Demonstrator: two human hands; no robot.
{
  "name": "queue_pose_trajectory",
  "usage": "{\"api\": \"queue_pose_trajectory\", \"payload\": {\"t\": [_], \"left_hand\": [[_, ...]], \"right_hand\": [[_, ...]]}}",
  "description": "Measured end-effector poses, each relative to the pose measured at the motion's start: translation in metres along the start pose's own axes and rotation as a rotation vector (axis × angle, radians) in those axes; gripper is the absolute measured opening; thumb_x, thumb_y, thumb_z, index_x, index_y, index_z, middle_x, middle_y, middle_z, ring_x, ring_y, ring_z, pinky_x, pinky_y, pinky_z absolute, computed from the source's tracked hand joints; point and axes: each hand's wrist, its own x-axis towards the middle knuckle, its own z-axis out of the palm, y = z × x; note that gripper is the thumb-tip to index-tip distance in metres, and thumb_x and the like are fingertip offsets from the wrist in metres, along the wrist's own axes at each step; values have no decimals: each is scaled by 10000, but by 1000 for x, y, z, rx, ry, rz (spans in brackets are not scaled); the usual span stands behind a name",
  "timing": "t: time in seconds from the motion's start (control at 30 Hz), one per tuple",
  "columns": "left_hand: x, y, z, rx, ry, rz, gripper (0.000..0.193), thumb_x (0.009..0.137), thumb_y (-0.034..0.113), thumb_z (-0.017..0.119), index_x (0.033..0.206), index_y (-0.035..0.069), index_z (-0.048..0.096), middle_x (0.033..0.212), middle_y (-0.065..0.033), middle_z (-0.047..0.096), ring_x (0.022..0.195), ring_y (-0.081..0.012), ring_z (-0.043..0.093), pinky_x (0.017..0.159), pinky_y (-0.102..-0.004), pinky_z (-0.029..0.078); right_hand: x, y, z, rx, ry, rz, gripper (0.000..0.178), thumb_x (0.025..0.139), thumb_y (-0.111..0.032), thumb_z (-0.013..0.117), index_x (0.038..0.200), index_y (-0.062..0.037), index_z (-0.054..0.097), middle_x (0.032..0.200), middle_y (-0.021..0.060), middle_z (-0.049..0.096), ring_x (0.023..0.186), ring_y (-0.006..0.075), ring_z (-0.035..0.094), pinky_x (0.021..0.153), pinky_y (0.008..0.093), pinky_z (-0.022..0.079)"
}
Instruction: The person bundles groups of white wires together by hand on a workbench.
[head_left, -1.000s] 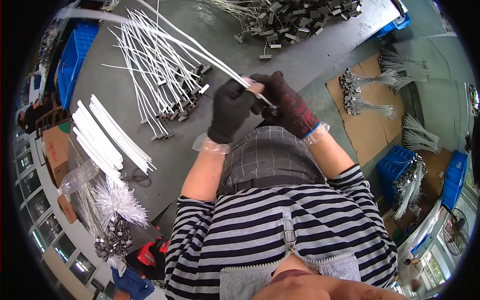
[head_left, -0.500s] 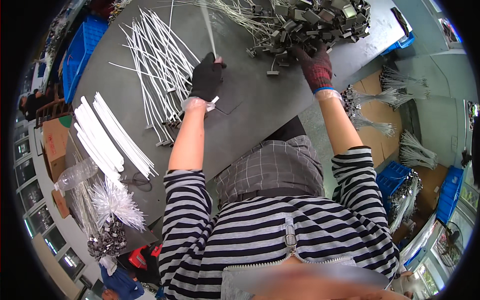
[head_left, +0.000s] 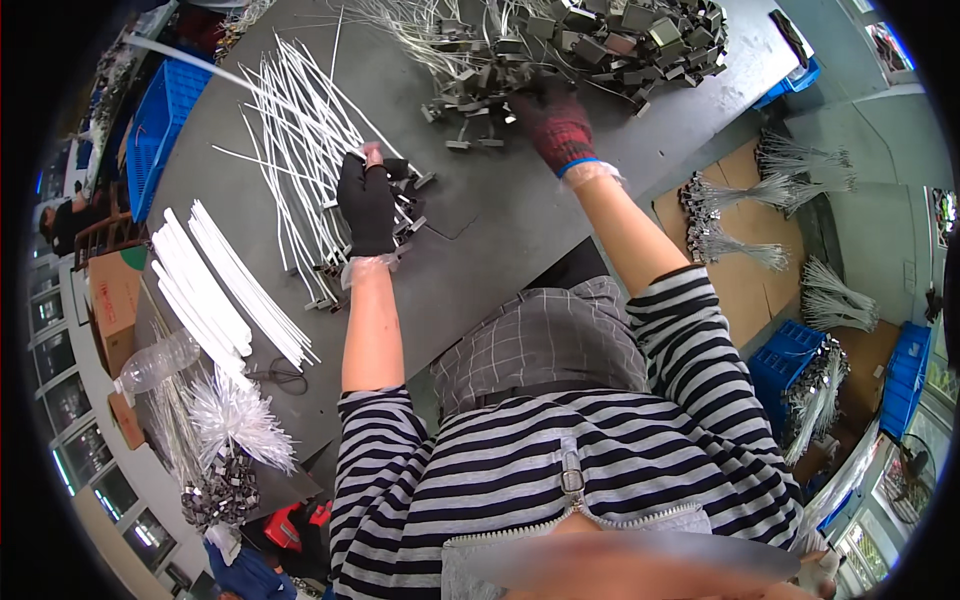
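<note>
Many white-sleeved cables (head_left: 296, 125) fanned out on the grey worktop (head_left: 480, 215), ahead and left of the fingers (head_left: 373, 153) of your black-gloved left hand (head_left: 368, 208), which lay over their connector ends; I could not tell whether those fingers gripped anything. Your red-and-black-gloved right hand (head_left: 557, 125) had its fingers at a pile of dark, box-shaped connectors (head_left: 622, 43), their grip too blurred to tell. White tubes (head_left: 205, 292) lay left of your left fingers and nearer your body.

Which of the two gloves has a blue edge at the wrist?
The one on the right hand: that blue-edged glove looks mottled red and black, while the left hand wears a black glove.
</note>
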Motion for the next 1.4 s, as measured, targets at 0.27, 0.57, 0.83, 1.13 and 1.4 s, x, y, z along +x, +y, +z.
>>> {"api": "queue_pose_trajectory", "payload": {"t": [0.27, 0.57, 0.83, 1.13, 1.4], "left_hand": [[-30, 37, -54, -536, 283, -282, 293, 1000, 287, 437, 1066, 41, 584, 735, -73, 665, 536, -122, 594, 446, -211, 371], [-89, 34, 128, -576, -534, -542, 146, 952, 207, 537, 976, 68, 575, 877, -85, 713, 702, -172, 699, 492, -259, 465], [-123, 65, 176, -1061, -415, -815, 121, 956, 116, 514, 984, -2, 512, 858, -214, 670, 708, -298, 690, 648, -366, 594], [-72, 132, 62, -774, -167, -103, 137, 1002, 163, 471, 1008, 32, 512, 775, -125, 662, 654, -218, 682, 582, -297, 567], [-92, 66, 76, -729, -741, -366, 102, 920, 116, 603, 939, 18, 583, 828, -75, 653, 755, -182, 675, 681, -330, 579]], "right_hand": [[-63, 11, -54, 173, -294, 123, 470, 880, -279, 574, 1265, -14, 525, 829, 136, 640, 791, 187, 634, 682, 315, 498], [-162, 71, -69, 677, -452, 376, 408, 814, -93, 508, 1207, 7, 552, 706, 2, 503, 555, 117, 467, 529, 238, 397], [-340, 241, -216, -238, -453, 910, 512, 874, -510, 580, 792, -10, 650, 568, 79, 578, 481, 175, 567, 464, 331, 420], [-350, 241, -195, -83, -372, 927, 446, 851, -437, 653, 784, 3, 640, 586, 78, 586, 473, 165, 550, 454, 311, 418], [-244, 163, -171, 33, -457, 568, 356, 868, -350, 665, 802, 0, 658, 609, 59, 583, 510, 127, 536, 485, 300, 431]]}}
